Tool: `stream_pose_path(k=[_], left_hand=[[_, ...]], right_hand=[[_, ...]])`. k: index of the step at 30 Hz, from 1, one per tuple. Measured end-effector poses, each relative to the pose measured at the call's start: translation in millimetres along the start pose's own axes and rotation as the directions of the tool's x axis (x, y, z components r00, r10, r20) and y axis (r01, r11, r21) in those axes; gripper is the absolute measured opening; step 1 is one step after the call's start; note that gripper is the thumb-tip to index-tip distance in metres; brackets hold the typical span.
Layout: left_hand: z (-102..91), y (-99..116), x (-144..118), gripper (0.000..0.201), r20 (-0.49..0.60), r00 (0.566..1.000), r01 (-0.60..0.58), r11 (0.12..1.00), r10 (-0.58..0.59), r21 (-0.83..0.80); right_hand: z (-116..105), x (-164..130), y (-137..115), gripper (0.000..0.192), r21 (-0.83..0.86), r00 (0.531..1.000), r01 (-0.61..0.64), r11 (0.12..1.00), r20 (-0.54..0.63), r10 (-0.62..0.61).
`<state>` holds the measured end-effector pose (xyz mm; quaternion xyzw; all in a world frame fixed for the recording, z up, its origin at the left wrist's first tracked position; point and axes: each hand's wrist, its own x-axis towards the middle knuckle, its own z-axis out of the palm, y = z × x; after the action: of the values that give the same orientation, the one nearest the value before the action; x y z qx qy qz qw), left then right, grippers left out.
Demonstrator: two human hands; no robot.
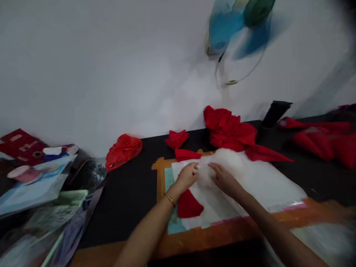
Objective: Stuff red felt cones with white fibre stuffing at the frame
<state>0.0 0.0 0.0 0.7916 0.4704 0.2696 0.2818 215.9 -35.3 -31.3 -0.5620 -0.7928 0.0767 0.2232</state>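
My left hand [188,175] is closed over the white sheet, its fingers curled together; what they hold, if anything, is hidden. Just to its right, my right hand [224,180] reaches in with its index finger stretched out and its fingers partly apart, beside a pale tuft of white stuffing. A larger fluffy heap of white stuffing [232,160] lies behind it. Under my left wrist sits a red cone-shaped cloth piece [190,206]. Another flat red cloth piece [187,154] lies just beyond my left hand. The white sheet [275,181] spreads beneath both hands.
Piled red cloth pieces [230,128] stand by the wall, with more red cloth [330,142] at right. A black upright object [275,113] leans nearby. A red plastic bag [124,151] and a cluttered light-green tray [73,196] are at left. Brown tape [222,234] edges the black table [125,200].
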Motion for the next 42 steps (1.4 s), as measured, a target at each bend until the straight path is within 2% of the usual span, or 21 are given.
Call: stream_pose_path(k=[4, 6, 9, 12, 15, 17, 21, 25, 29, 32, 34, 36, 38, 42], left_hand=[[-22.1, -18, 1, 0.055, -0.074, 0.997, 0.039, 0.998, -0.036, 0.044], [-28.8, -23, 4, 0.057, -0.063, 0.998, 0.022, 0.998, -0.018, 0.057], [-31.8, -21, 10, 0.062, 0.008, 0.998, -0.066, 0.996, 0.066, 0.065], [-29.2, -14, 17, 0.073, 0.113, 0.977, -0.189, 0.980, 0.181, 0.063], [-25.7, -13, 19, 0.074, 0.219, 0.943, -0.271, 0.960, 0.252, 0.064], [-23.9, -17, 18, 0.073, 0.274, 0.925, -0.291, 0.954, 0.262, 0.069], [-19.6, -24, 13, 0.065, 0.346, 0.903, -0.293, 0.954, 0.255, 0.060], [-10.8, -15, 7, 0.046, 0.385, 0.896, -0.252, 0.967, 0.222, 0.029], [6.6, 2, -2, 0.035, 0.358, 0.920, -0.164, 0.986, 0.159, -0.017], [20.4, 9, -7, 0.034, 0.309, 0.947, -0.078, 0.996, 0.089, -0.047], [22.6, 8, -9, 0.031, 0.250, 0.968, -0.001, 0.998, 0.016, -0.058], [15.5, 1, -10, 0.032, 0.172, 0.983, 0.074, 0.994, -0.058, -0.086], [0.0, -9, -11, 0.032, 0.079, 0.989, 0.136, 0.981, -0.126, -0.141], [-37.4, -28, -19, 0.027, -0.061, 0.960, 0.242, 0.918, -0.274, -0.313]], right_hand=[[-8, -8, 3, 0.029, 0.007, 1.000, -0.007, 1.000, -0.025, 0.007], [-16, -8, 0, 0.031, 0.012, 0.997, -0.018, 1.000, -0.076, 0.019], [-22, -4, -14, 0.041, 0.029, 0.986, -0.015, 0.999, -0.166, 0.019], [-10, 2, -34, 0.053, 0.015, 0.988, 0.063, 0.998, -0.145, -0.060], [17, 3, -48, 0.032, -0.007, 0.986, 0.159, 0.987, -0.037, -0.160], [32, 0, -50, 0.029, 0.005, 0.978, 0.206, 0.979, -0.026, -0.206], [42, -9, -40, 0.042, 0.055, 0.956, 0.287, 0.956, -0.084, -0.282], [39, -13, -23, 0.048, 0.070, 0.949, 0.254, 0.965, -0.214, -0.234], [40, -13, -15, 0.037, 0.061, 0.951, 0.190, 0.980, -0.259, -0.168], [42, -12, -18, 0.033, 0.043, 0.965, 0.169, 0.985, -0.210, -0.156], [41, -11, -19, 0.030, 0.015, 0.976, 0.146, 0.989, -0.168, -0.142], [40, -8, -18, 0.028, -0.026, 0.985, 0.115, 0.993, -0.129, -0.117], [38, -4, -13, 0.027, -0.070, 0.992, 0.075, 0.995, -0.101, -0.082], [31, 6, 1, 0.025, -0.136, 0.995, -0.015, 0.991, -0.096, 0.002]])
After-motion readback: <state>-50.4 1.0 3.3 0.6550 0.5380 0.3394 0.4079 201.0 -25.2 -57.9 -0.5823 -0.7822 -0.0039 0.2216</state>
